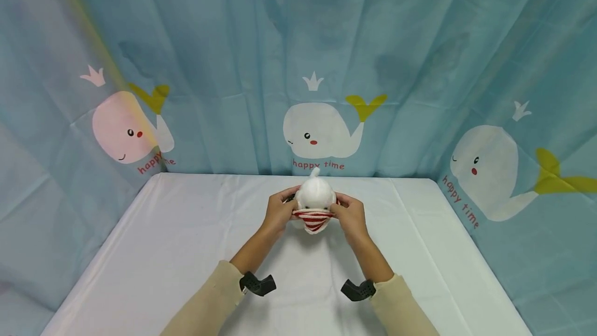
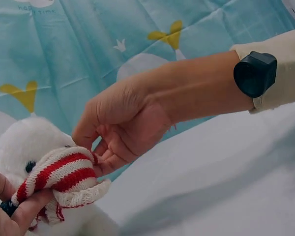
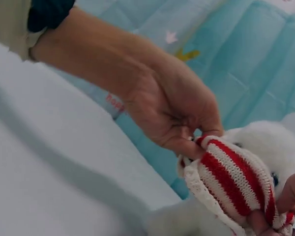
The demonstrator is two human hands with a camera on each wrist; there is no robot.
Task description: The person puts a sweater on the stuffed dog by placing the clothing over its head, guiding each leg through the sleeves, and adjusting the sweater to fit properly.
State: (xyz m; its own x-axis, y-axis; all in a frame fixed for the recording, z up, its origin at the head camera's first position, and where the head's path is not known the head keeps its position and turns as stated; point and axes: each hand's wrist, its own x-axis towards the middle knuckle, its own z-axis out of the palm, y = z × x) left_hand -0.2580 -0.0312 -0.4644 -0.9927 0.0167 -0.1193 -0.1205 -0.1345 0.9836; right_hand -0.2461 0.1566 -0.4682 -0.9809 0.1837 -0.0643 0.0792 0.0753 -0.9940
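Note:
Near the table's far side sits a white plush toy (image 1: 315, 191) with dark eyes, facing me. A red-and-white striped knitted piece (image 1: 314, 218) lies across its front, just below the eyes. My left hand (image 1: 280, 212) pinches one end of the knit beside the head. The other end is pinched by my right hand (image 1: 351, 215). In the left wrist view the knit (image 2: 71, 172) covers the toy's lower face, its cream edge hanging loose. The right wrist view shows the plush head (image 3: 273, 142) behind the stretched knit (image 3: 231, 179).
A white-covered table (image 1: 186, 242) spreads beneath both arms. Behind it hangs a blue curtain (image 1: 224, 66) printed with whales. Each wrist wears a black strapped camera, such as the left one (image 1: 258, 284).

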